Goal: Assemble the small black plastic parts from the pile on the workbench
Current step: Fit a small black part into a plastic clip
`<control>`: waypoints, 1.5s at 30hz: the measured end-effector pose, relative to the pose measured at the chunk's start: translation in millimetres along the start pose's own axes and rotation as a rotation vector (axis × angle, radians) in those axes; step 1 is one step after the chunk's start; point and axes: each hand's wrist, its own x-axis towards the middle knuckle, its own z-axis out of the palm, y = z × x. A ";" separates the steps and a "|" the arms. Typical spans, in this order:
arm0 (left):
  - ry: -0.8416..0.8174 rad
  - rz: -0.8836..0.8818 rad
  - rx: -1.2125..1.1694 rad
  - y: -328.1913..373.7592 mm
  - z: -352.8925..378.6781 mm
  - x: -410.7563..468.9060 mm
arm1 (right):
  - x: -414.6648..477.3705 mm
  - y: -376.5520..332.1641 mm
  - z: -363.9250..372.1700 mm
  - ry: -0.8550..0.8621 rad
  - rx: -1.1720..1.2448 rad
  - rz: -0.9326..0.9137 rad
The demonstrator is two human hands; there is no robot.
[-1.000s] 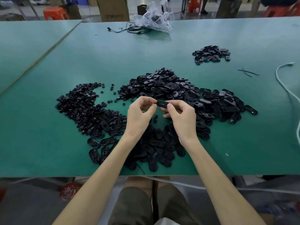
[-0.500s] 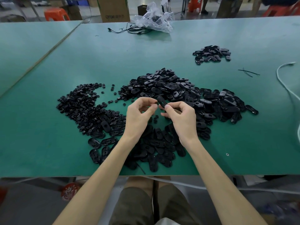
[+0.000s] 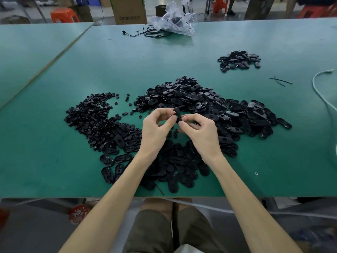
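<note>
A black oval plastic part (image 3: 177,115) stands nearly on end between my two hands, above the green workbench (image 3: 54,161). My left hand (image 3: 155,132) pinches it from the left with thumb and fingers curled. From the right, my right hand (image 3: 202,133) pinches its lower end. Behind the hands lies a big pile of oval black parts (image 3: 200,101). A heap of small round black pieces (image 3: 94,117) spreads to the left. More oval parts (image 3: 175,167) lie under my wrists.
A small separate heap of black parts (image 3: 238,60) sits far right. A white cable (image 3: 321,92) curves along the right edge, near black ties (image 3: 280,81). A clear plastic bag (image 3: 173,20) and black wires (image 3: 145,32) lie at the back.
The held oval part has turned from lying flat across my fingertips to standing almost upright. Both hands stay in the same spot.
</note>
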 end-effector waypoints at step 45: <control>0.023 0.029 0.202 3.3 1.0 -3.5 | -0.4 0.3 0.2 0.050 0.038 -0.025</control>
